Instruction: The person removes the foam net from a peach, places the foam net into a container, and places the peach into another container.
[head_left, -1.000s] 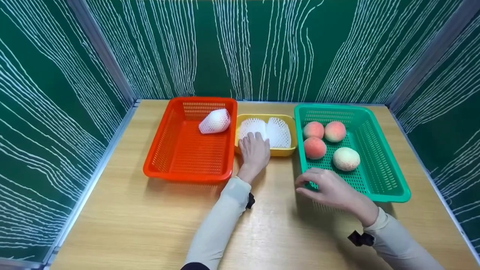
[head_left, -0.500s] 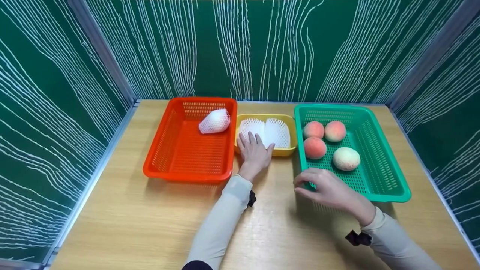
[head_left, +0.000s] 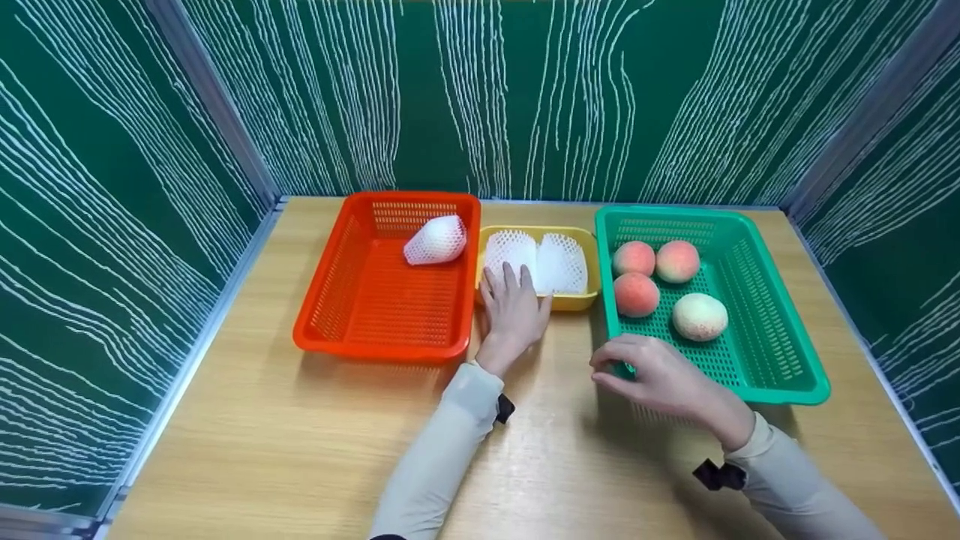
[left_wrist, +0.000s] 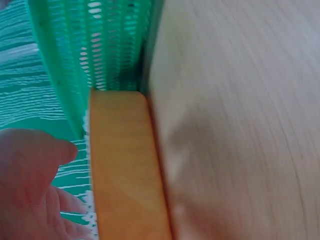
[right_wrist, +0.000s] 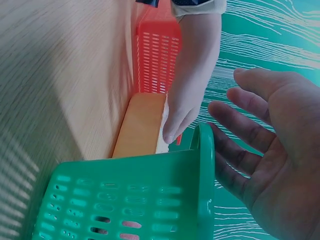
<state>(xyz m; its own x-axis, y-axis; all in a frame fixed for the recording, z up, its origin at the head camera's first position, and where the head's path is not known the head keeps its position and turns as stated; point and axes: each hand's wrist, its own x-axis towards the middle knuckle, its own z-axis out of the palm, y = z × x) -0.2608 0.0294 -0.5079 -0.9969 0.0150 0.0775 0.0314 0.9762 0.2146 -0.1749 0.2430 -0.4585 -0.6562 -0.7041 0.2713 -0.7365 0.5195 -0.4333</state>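
Observation:
My left hand (head_left: 516,311) lies over the near side of a small yellow basket (head_left: 574,303), fingers spread and fairly straight. Its fingertips reach onto white foam fruit nets (head_left: 562,264) that lie flat side by side there; whether they press on the nets I cannot tell. Over the near left corner of the green basket (head_left: 787,330) hovers my right hand (head_left: 652,373). The right wrist view shows its fingers (right_wrist: 245,120) loosely bent, with nothing held. Inside the green basket are several peaches: reddish ones, such as this peach (head_left: 636,295), and a pale speckled peach (head_left: 700,316).
An orange-red basket (head_left: 390,322) stands left of the yellow one, with a rounded fruit in a white foam net (head_left: 436,240) at its back right. All three baskets sit close together on a wooden table (head_left: 300,435). Green panels with white lines (head_left: 585,97) enclose it.
My left hand's fingers, more bent on the nets at first, have straightened and spread, with the thumb out to the right. The right hand has hardly moved. The whole view has shifted slightly.

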